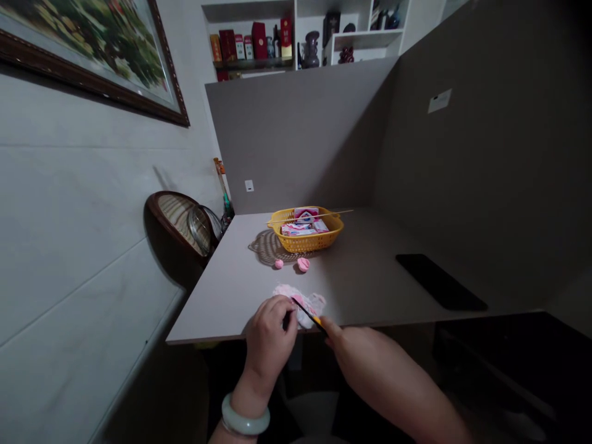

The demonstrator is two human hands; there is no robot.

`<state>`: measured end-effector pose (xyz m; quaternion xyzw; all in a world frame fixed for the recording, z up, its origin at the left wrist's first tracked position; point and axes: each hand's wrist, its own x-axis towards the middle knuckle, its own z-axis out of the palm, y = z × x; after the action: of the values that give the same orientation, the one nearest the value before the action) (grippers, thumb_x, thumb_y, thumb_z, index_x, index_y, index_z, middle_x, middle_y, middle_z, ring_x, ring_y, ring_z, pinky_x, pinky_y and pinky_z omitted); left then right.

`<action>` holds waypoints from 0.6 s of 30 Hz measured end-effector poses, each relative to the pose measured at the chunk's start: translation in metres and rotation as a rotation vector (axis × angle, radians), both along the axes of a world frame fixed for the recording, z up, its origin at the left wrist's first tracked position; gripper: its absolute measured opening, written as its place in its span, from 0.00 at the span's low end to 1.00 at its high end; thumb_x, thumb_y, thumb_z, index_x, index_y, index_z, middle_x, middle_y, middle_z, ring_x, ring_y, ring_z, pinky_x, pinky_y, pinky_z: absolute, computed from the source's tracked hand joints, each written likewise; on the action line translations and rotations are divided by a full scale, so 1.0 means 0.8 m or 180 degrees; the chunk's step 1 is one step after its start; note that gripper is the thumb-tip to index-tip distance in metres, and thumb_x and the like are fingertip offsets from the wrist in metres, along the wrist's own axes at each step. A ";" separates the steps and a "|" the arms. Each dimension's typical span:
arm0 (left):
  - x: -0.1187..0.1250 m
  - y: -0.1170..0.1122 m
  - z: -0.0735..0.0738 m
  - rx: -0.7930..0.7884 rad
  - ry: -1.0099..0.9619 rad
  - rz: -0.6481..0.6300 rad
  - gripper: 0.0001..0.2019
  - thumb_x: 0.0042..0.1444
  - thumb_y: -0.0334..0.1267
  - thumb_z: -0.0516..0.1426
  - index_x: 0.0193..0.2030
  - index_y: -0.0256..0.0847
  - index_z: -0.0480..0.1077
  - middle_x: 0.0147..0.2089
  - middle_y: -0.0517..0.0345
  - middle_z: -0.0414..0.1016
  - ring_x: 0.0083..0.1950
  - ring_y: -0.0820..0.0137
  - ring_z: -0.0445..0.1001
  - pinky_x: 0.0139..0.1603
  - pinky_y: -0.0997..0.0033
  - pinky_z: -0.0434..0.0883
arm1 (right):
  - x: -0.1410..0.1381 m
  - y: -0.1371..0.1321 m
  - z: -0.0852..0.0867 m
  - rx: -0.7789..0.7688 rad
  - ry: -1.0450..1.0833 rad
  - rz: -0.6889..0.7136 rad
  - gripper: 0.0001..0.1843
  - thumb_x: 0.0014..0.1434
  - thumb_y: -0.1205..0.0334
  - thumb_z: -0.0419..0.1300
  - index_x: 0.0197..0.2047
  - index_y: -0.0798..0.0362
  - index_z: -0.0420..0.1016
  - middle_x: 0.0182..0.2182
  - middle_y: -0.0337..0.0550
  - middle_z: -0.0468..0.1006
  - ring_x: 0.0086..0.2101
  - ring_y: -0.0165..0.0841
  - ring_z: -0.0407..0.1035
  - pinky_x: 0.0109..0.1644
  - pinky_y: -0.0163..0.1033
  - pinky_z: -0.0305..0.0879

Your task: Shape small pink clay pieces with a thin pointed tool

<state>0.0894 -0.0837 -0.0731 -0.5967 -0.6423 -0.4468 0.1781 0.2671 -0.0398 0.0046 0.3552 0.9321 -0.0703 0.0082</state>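
While the right hand grips a slim black-and-yellow tool, its tip at the soft pink mass on crumpled whitish film, the left hand curls in close, and whether it pinches anything I can't tell. Beyond, a small round pink ball and a larger grooved pink lump look formed, the mass unfinished. Tight here at the grey tabletop's near edge, but room opens rightward toward the flat black slab!

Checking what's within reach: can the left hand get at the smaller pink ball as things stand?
Probably yes. The smaller pink ball sits on the table beyond the left hand. Only the low, crumpled pile lies partly between, and reaching over it looks easy.
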 end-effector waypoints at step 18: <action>-0.003 0.001 -0.002 0.0013 0.0098 0.0171 0.06 0.58 0.27 0.58 0.37 0.42 0.72 0.40 0.56 0.80 0.43 0.63 0.79 0.47 0.61 0.76 | -0.021 0.008 0.006 0.0191 0.0002 0.0112 0.23 0.64 0.75 0.49 0.58 0.56 0.73 0.34 0.52 0.84 0.34 0.39 0.80 0.31 0.33 0.64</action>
<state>0.0872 -0.0833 -0.0750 -0.5857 -0.6544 -0.4339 0.2010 0.2501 -0.0330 0.0092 0.3388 0.9399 -0.0422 -0.0016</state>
